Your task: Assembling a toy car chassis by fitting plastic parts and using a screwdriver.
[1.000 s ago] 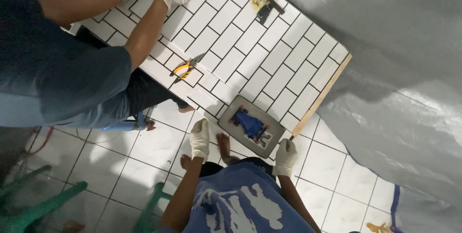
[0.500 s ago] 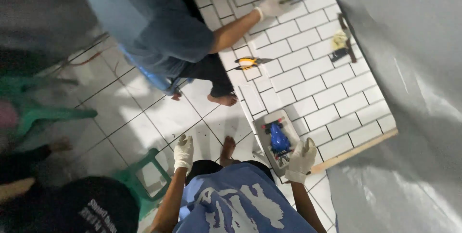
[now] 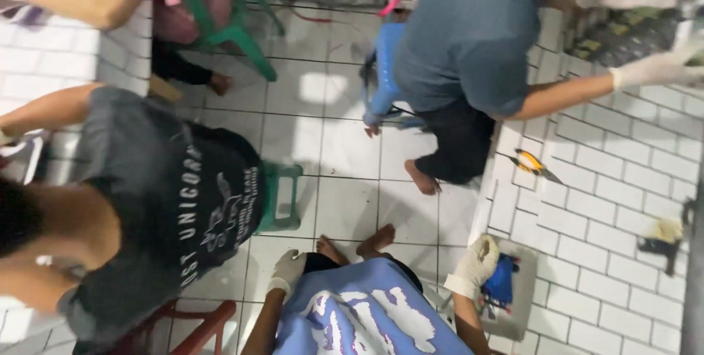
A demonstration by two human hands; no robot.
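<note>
Swung leftward since half a second ago, bringing a crouching person in a dark shirt (image 3: 172, 201) into view; both gloved hands much as before. Right hand (image 3: 475, 265) resting on the near edge of the grey tray (image 3: 522, 298), blue cloth (image 3: 502, 282) just beyond the fingers; grip loosely curled, clamped on nothing. Left hand (image 3: 287, 271) hanging beside the knee, fingers together, empty. Yellow knife (image 3: 529, 163) well beyond, on the tiled surface (image 3: 623, 201).

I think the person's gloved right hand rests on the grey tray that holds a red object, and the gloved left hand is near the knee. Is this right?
Not quite: the object in the grey tray is blue, not red. The head view shows the gloved right hand resting at the tray's edge beside that blue object, and the gloved left hand near the knee, as you said.
</note>
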